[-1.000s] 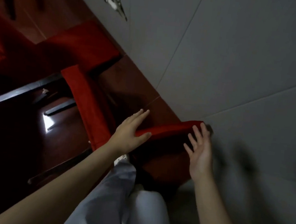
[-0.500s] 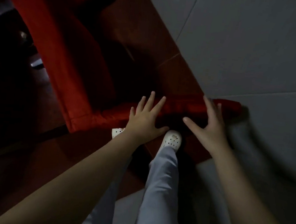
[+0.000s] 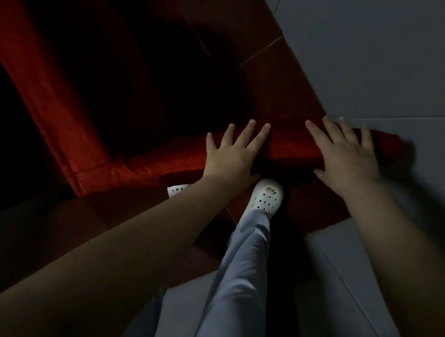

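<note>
- Pressing the red carpet roll at mid-frame, I had my left hand and right hand flat on it, fingers straight, gripping nothing.
- It looked soft, bulky and probably heavy; I judged palms spread well apart would suit it best.

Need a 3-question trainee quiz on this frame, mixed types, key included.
1. True or false: the left hand and right hand both rest with straight, spread fingers on the red roll.
2. The plainly seen white shoe is: A) on top of the roll; B) on the floor just on the person's side of the roll; C) beyond the roll.
3. Fill in: the roll's right end lies over the ___ floor tiles.
Key: 1 true; 2 B; 3 grey.
</note>
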A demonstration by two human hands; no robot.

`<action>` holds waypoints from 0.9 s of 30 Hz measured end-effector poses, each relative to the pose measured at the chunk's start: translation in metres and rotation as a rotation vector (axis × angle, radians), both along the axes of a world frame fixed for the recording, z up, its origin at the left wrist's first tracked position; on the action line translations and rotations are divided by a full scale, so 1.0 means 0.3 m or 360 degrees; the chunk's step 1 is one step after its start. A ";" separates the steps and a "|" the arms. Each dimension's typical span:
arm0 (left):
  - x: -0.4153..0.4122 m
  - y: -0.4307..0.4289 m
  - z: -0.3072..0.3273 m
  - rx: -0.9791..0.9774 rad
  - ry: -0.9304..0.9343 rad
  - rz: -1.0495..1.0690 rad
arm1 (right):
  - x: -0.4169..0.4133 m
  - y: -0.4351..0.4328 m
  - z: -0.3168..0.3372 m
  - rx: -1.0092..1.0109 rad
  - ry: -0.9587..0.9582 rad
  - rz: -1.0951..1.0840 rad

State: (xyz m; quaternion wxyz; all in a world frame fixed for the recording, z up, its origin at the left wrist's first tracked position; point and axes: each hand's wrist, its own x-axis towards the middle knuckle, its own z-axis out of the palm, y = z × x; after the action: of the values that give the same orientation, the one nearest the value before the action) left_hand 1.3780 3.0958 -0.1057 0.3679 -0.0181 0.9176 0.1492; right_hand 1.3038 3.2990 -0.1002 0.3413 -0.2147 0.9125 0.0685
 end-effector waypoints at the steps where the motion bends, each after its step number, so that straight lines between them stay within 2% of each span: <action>1: -0.006 0.000 -0.017 0.0001 0.0010 0.0010 | -0.016 -0.002 -0.018 -0.0012 -0.0029 -0.0013; 7: 0.012 0.008 -0.004 -0.0044 0.0201 -0.0008 | -0.008 -0.011 -0.019 -0.0215 0.0116 -0.0132; 12: -0.056 0.089 0.061 0.0001 0.0251 -0.0081 | -0.028 -0.051 0.046 -0.0186 0.0067 -0.0120; 15: -0.109 0.139 0.109 0.0062 0.0175 -0.0176 | -0.022 -0.078 0.107 -0.0065 -0.0027 -0.0096; 20: -0.104 0.149 0.167 -0.0013 -0.0009 -0.0175 | 0.029 -0.118 0.215 -0.0089 -0.0026 -0.0036; 27: -0.086 -0.008 0.350 0.0172 0.0096 -0.0166 | 0.101 -0.153 0.420 -0.0294 0.0086 0.0019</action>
State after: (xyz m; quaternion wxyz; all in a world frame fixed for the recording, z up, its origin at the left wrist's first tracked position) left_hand 1.3521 3.0934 -0.0006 0.3477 0.0542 0.9187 0.1795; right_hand 1.3340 3.2531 0.0256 0.2948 -0.2487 0.9226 -0.0083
